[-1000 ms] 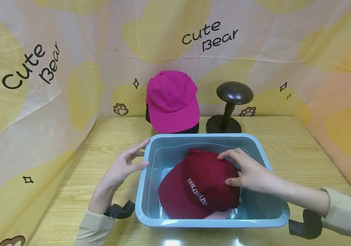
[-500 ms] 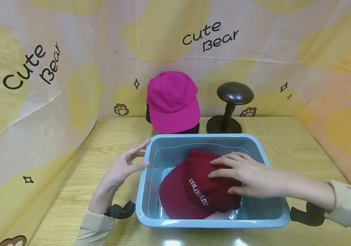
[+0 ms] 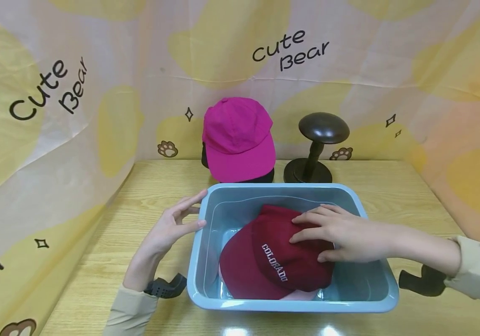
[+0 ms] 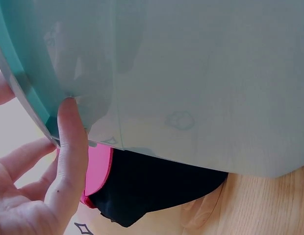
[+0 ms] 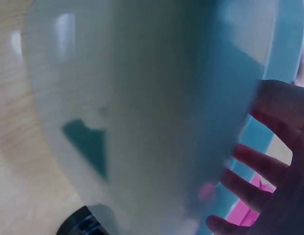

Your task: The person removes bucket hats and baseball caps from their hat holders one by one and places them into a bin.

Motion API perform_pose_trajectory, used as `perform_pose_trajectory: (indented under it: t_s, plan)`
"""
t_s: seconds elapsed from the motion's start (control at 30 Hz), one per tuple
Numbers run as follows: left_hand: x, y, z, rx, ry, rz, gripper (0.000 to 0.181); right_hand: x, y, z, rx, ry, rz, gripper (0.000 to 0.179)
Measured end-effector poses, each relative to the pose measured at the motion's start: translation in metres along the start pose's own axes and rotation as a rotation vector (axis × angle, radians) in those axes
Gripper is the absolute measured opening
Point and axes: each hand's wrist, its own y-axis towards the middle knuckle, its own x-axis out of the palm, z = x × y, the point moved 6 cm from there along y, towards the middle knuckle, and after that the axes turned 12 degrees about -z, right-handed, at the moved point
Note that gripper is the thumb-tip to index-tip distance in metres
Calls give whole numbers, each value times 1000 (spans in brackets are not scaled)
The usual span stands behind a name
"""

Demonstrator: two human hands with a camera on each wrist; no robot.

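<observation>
A dark red baseball cap [image 3: 261, 266] with white "COLORADO" lettering sits in a light blue plastic basin [image 3: 290, 305], its brim toward the lower left. Something pale pink [image 3: 300, 295] shows from beneath it. My right hand [image 3: 342, 235] reaches over the basin's right side, spread fingers lying over the crown. In the right wrist view, these fingers [image 5: 260, 164] appear beside the basin's rim, and the cap is hidden. My left hand [image 3: 172, 226] is at the basin's left side, its fairly straight fingertips touching the rim. One finger [image 4: 71, 152] lies along the outer wall in the left wrist view.
Behind the basin stands a bright pink cap [image 3: 240, 135] with black beneath it. To its right is a dark hat stand [image 3: 312, 151] with a domed top and round base. Everything rests on a wooden table [image 3: 416, 205] backed by a patterned cloth [image 3: 370, 51].
My right hand has gone from a thumb-and-finger touch on the crown's right side to lying spread over it. My left hand stays at the rim, and the cap keeps its place in the basin.
</observation>
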Motion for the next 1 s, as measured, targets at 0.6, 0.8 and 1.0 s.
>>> perform_pose_trajectory:
  t_s: [0.6,0.8,1.0]
  plan:
    - [-3,3,-2,14,-9,-6,65,-30,5,4,80,-114,124,60]
    - [-2,2,-2,14,-4,-13,65,-40,4,6,61,-118,175,60]
    - [-3,1,-2,20,-3,-14,65,-51,7,6,35,-134,215,59]
